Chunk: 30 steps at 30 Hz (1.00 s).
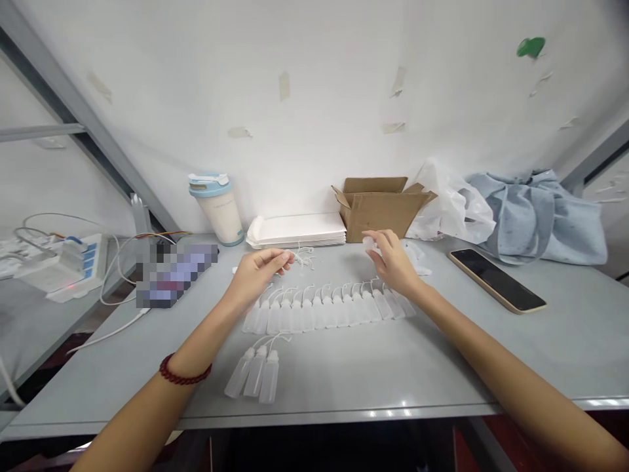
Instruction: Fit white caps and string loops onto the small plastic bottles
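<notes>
Both forearms are stretched forward over the near edge of a smooth grey table (368, 380), the left wrist ringed by a dark red beaded bracelet (185, 376). Between them, at near left, three translucent white plastic bottles with cords (260, 377) are laid side by side; beyond these, a long row of similar corded bottles (319, 314) is spread left to right. The hands are held well apart past the row: on the left hand (263, 267) the thumb is pressed to the fingers, and whether anything is pinched cannot be told; by the right hand (394, 263) a small translucent white piece (369, 244) is gripped between thumb and fingertips. A loose pile of thin white cords (305, 257) is seen between the hands. At right, a black-screened phone with a gold edge (497, 280) is laid flat. Farther back, flat white trays (299, 231) are stacked beside an open brown cardboard box (381, 213), before a white wall (314, 111) marked with tape scraps.
</notes>
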### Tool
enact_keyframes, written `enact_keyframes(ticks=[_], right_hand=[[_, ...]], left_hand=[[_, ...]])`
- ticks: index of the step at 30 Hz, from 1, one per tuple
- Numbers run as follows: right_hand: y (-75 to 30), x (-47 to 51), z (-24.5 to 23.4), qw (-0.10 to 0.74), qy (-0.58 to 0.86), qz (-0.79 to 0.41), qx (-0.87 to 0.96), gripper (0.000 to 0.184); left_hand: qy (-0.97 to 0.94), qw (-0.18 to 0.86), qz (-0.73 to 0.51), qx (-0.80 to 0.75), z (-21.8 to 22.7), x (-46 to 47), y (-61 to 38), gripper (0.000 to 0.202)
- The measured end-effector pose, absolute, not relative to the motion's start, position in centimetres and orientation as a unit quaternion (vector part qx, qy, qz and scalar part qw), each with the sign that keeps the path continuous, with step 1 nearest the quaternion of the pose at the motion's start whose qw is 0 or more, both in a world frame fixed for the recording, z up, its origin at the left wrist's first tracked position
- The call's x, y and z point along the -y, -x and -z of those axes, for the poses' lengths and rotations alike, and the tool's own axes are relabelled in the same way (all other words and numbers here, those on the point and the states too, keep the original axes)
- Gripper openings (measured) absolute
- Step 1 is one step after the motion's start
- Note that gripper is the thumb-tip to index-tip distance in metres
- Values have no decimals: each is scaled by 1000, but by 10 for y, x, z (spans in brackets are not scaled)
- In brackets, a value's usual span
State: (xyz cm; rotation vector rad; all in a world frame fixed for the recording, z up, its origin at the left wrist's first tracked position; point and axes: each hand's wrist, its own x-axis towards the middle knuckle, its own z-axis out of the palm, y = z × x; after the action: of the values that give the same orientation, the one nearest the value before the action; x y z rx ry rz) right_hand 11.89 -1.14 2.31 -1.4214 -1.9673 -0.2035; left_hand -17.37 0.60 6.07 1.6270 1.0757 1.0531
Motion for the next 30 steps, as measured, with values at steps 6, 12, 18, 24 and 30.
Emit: enact_keyframes(ticks=[6,12,18,24,30], right_hand=[[-74,46,-42,458,458,13,762,9],[-55,62,-47,488,432,-52,757,8],[-49,71,-49,492,394,-69,773,7],[-43,76,-45,466,372,-47,802,4],[-43,76,-39,449,388,-56,803,5]], left_hand=[[-681,460,-415,-391,-64,9,167,23],[-688,395,-450,-410,-65,17,160,13],[-751,320,-427,-388,-64,23,160,19],[-789,306,-411,-340,-70,32,159,7],[-789,301,-420,-331,-66,36,154,11]])
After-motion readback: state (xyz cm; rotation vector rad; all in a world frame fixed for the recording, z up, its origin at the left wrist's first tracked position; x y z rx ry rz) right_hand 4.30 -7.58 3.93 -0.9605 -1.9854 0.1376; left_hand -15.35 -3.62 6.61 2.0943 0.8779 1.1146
